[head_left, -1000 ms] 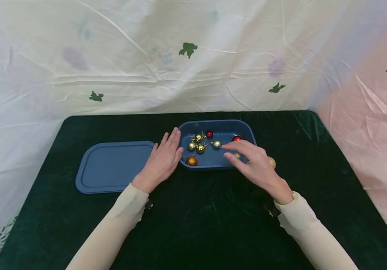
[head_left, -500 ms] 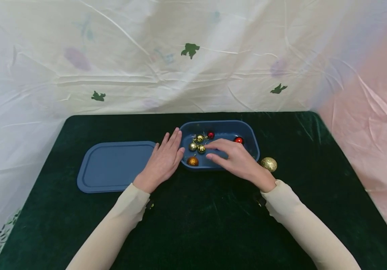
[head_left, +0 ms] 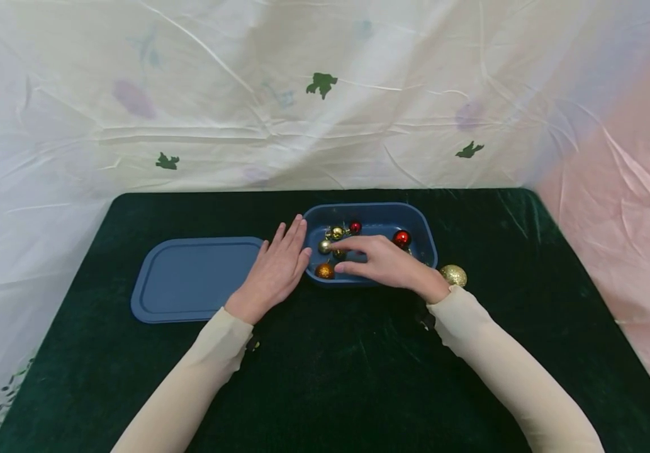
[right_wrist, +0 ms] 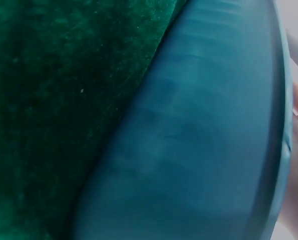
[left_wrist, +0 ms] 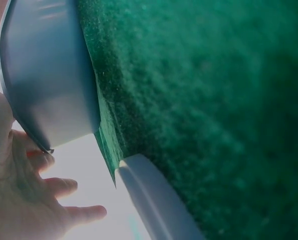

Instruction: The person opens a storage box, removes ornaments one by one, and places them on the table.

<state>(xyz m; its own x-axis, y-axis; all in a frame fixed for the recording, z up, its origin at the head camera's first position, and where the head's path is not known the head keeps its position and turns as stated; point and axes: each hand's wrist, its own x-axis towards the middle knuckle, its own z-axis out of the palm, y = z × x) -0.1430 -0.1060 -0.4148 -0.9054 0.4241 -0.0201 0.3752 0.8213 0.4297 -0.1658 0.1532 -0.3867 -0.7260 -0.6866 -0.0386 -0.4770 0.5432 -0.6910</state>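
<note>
In the head view my left hand (head_left: 276,264) lies with straight fingers along the left end of a blue box (head_left: 428,240). In the left wrist view, its fingers (left_wrist: 61,186) are at the box's rim. My right hand (head_left: 384,261) hovers over the box, thumb and fingers apart, nothing visible between them. Near its fingertips are a pale gold bauble (head_left: 325,246), an orange glitter bauble (head_left: 325,271) and a partly covered gold one. Behind lie a shiny gold bauble (head_left: 336,233) and a small red bauble (head_left: 355,227). A larger red bauble (head_left: 401,238) sits toward the right.
A flat blue lid (head_left: 194,280) lies left of the box, partly behind my left hand. Outside the box's right end rests a large gold glitter bauble (head_left: 453,275), by my right sleeve. Dark green cloth (head_left: 336,377) covers the table, and a pale curtain (head_left: 234,94) hangs behind.
My right hand has moved left across the box, now covering a pale gold bauble seen earlier. The large gold glitter bauble outside has come into fuller view. My left hand stays in place.
</note>
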